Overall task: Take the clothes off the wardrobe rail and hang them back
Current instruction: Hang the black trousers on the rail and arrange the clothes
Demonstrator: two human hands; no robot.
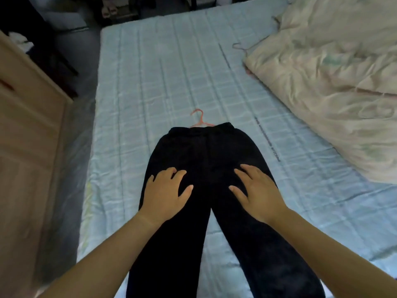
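**Trousers (206,151) laid flat on the bed (150,72), an open palm on each leg**

Black trousers lie lengthwise down the middle of the frame, waistband towards the top and the two legs parting towards the bottom edge. The bed under them has a pale blue checked sheet. The left hand (165,194) rests palm down on the left thigh of the trousers with its fingers straight and spread. It grips nothing. The right hand (257,192) lies the same way on the right thigh, flat and splayed, with no cloth pinched. The two hands are apart, with the crotch seam between them.

Just above the waistband the pink hook of a hanger (200,119) shows on the sheet. Its shoulders run under the dark cloth, and I cannot tell whether they sit inside the waistband or beneath the trousers.

A rumpled cream duvet (333,82) fills the upper right of the frame, well clear of the trousers. At its left edge the thin hook of a second hanger (240,46) pokes out onto the sheet, the rest covered by the duvet.

Down the left side stands a light wooden cupboard (28,125), with a strip of grey floor (71,147) between it and the bed. Only its outer face shows, so its contents cannot be seen. Behind it, in the upper left corner, lies a heap of dark clothes (43,52), too dim to make out.
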